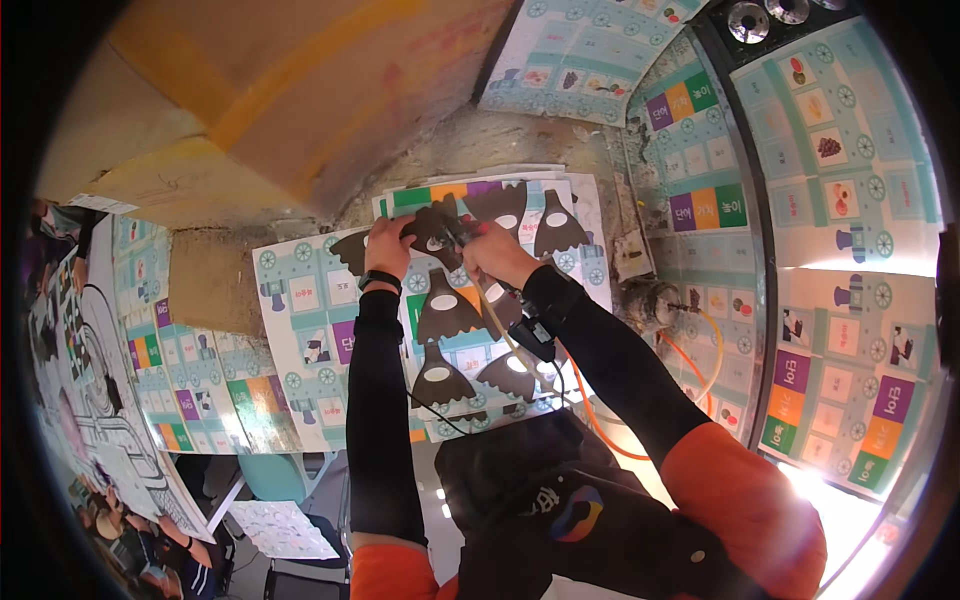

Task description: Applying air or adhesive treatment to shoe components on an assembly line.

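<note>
Dark brown cut-out sheet pieces with pale oval holes, such as one cut-out (pixel 447 318), lie over a stack of printed sheets (pixel 300 262). At the stack's far side, my left hand (pixel 388 248) has its fingers closed on the edge of a brown cut-out piece (pixel 432 250). Just right of it, my right hand (pixel 497 256) grips a dark hand tool (pixel 456 232) with a bit of red, its tip over the same piece. The tool's exact kind is hard to make out. A thin pale hose (pixel 497 322) runs from below my right hand toward me.
Large cardboard (pixel 300 90) rises at the far left. Printed sheets cover surfaces left and right, beyond a dark metal rail (pixel 757 250). An orange hose (pixel 600 430) and a metal fitting (pixel 650 303) are right of the stack. Other people (pixel 130 540) sit at lower left.
</note>
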Tool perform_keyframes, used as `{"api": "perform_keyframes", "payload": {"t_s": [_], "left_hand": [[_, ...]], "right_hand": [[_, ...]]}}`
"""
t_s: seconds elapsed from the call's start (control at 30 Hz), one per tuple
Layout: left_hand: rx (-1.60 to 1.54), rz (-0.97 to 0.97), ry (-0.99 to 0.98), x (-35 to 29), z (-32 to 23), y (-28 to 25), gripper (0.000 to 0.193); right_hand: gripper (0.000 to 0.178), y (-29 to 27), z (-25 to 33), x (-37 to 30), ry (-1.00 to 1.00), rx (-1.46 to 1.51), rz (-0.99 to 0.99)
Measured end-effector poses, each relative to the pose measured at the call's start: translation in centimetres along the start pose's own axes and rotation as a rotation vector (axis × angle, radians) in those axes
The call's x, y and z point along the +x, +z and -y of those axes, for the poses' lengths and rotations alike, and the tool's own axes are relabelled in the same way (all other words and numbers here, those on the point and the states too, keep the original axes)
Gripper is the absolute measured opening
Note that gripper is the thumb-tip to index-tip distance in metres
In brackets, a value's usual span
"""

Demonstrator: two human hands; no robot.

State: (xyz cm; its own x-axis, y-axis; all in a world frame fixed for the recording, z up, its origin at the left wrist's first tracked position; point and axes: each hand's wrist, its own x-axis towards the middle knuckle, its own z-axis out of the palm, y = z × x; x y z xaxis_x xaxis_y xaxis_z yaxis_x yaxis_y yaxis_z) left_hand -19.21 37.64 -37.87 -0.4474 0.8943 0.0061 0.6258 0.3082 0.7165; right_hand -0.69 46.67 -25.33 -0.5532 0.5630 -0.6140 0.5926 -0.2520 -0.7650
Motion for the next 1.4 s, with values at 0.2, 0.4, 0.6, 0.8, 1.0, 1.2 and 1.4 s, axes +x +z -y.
{"api": "perform_keyframes", "payload": {"t_s": [0.2, 0.4, 0.6, 0.8, 1.0, 1.2, 1.4], "left_hand": [[0.045, -0.059, 0.070, -0.4, 0.6, 0.1, 0.038], [0.042, -0.061, 0.097, 0.0, 0.4, 0.1, 0.038], [0.038, -0.077, 0.104, 0.0, 0.8, -0.2, 0.038], [0.045, -0.070, 0.105, -0.3, 1.1, -0.4, 0.037], [0.039, -0.067, 0.104, 0.0, 1.6, -1.1, 0.036], [-0.116, -0.029, -0.026, -1.0, 1.0, -3.5, 0.026], [-0.054, -0.307, -0.356, -13.9, 2.4, -10.0, 0.023]], "right_hand": [[0.020, -0.6, -0.7, -0.3, 0.014, -0.158, 0.038], [0.022, -0.2, 0.5, -0.5, -0.017, -0.125, -0.017], [0.022, -0.5, 1.4, -1.0, 0.017, -0.113, -0.190], [0.020, -0.5, 0.6, -1.4, 0.036, -0.269, -0.061], [0.019, 1.4, 0.5, -0.1, -0.026, -0.128, -0.004], [0.023, -0.3, 1.5, -4.0, -0.090, 0.006, -0.022], [0.037, -9.9, -3.6, -19.7, -0.169, -0.438, -0.227]]}}
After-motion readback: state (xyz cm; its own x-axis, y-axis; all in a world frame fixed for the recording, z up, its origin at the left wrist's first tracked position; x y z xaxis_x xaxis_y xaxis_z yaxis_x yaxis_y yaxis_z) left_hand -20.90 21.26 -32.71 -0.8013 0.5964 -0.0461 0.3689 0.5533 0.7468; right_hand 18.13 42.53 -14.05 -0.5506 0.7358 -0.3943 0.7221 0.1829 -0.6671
